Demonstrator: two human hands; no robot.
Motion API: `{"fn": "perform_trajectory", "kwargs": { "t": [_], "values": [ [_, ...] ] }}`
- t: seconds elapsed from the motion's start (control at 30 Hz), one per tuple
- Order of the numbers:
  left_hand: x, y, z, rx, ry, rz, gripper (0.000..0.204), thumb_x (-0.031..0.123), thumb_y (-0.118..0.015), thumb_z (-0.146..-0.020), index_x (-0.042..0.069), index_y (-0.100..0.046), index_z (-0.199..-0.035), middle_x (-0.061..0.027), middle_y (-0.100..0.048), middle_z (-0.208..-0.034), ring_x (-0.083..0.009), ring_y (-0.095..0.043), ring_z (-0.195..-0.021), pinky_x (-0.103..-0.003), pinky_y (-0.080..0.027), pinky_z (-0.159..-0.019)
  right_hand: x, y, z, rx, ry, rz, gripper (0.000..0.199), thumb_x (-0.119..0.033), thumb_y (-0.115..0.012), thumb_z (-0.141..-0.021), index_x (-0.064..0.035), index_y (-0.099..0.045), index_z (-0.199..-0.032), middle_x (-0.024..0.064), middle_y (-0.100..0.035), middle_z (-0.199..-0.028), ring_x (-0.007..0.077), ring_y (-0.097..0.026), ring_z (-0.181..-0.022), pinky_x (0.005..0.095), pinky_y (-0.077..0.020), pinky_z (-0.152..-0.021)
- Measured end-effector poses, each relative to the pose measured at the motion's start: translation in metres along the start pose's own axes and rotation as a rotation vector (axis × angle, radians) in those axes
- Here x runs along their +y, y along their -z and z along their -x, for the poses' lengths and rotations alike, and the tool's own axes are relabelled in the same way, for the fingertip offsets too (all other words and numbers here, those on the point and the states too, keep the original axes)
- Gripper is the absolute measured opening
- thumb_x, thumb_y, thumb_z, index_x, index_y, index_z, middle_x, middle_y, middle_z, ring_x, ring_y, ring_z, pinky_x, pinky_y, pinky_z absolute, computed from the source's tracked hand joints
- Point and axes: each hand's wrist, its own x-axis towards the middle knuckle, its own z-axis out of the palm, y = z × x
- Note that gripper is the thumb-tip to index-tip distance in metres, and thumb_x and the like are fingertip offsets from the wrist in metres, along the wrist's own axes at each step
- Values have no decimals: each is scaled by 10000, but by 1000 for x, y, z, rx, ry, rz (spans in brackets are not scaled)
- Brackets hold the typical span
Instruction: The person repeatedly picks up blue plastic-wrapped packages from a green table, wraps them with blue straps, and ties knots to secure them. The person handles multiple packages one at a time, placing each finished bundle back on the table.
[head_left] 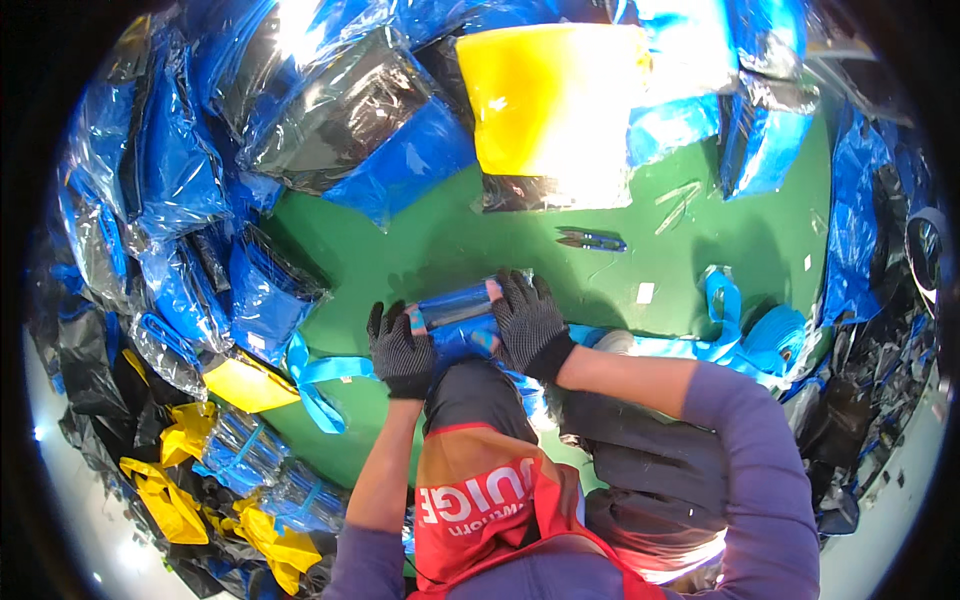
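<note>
A blue bundle (pixel 458 308), folded and wrapped in clear plastic, lies across the near middle of the green work surface. My left hand (pixel 402 350), in a dark dotted glove, is closed around its left end. Around the right end, my right hand (pixel 528 322) is closed in a matching glove. Both thumbs are bare and press on the near side of the bundle. A light blue strap (pixel 325 370) shows left of the bundle, its free end looped. On the right, light blue strap runs from near my right wrist to a roll (pixel 775 338).
Small thread snips (pixel 592 240) lie beyond my right hand on the green surface (pixel 400 270). Bagged blue and black goods (pixel 350 120) and a yellow piece (pixel 550 100) line the far side. Wrapped blue packs (pixel 240 455) and yellow pieces (pixel 275 545) are piled at lower left.
</note>
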Motion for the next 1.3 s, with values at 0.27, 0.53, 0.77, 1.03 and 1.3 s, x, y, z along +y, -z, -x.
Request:
{"fn": "perform_trajectory", "kwargs": {
  "t": [0.27, 0.53, 0.77, 1.03, 1.3],
  "values": [
    [-6, -48, -25, 100, 276, 175, 216, 203, -428, -780, 69, -577, -860, -146, -548, -894, -355, -484, -860, -458, -388, -722, 51, -78, -21, 23, 52, -237, 407, -238, -548, -655, -89, -570, -1033, 137, -560, -858, 306, -530, -812, 442, -421, -657],
    [-44, 3, -114, 426, -25, 353, 751, 339, -699, -658, 28, -373, -1258, -171, -455, -1209, -306, -424, -1145, -406, -335, -956, 56, 46, -94, 253, 258, -248, 426, -121, -650, -617, -76, -503, -1014, 134, -549, -947, 381, -512, -820, 505, -396, -738],
    [-60, 42, -210, 125, 175, 898, 545, 204, -674, -777, 33, -442, -1239, -88, -514, -1191, -190, -477, -1066, -322, -355, -927, 299, 199, -174, 823, -611, 202, 422, -347, -504, -833, -7, -513, -1082, 214, -592, -945, 357, -582, -821, 409, -445, -804],
    [-52, 102, -176, 362, 72, 893, 504, 270, -569, -847, 30, -418, -1264, -103, -506, -1206, -220, -485, -1082, -341, -375, -930, 368, 225, -188, 140, -711, -677, 559, -511, -602, -758, -99, -547, -1131, 78, -603, -831, 148, -550, -734, 287, -441, -683],
    [60, 23, -210, 81, 161, 1318, 440, 229, -663, -796, 70, -518, -1179, -55, -571, -1066, -141, -542, -896, -292, -445, -824, 195, 276, -82, 818, -146, -125, 632, -342, -757, -674, -6, -489, -1137, 164, -607, -1024, 240, -588, -939, 349, -467, -774]
  ]
}}
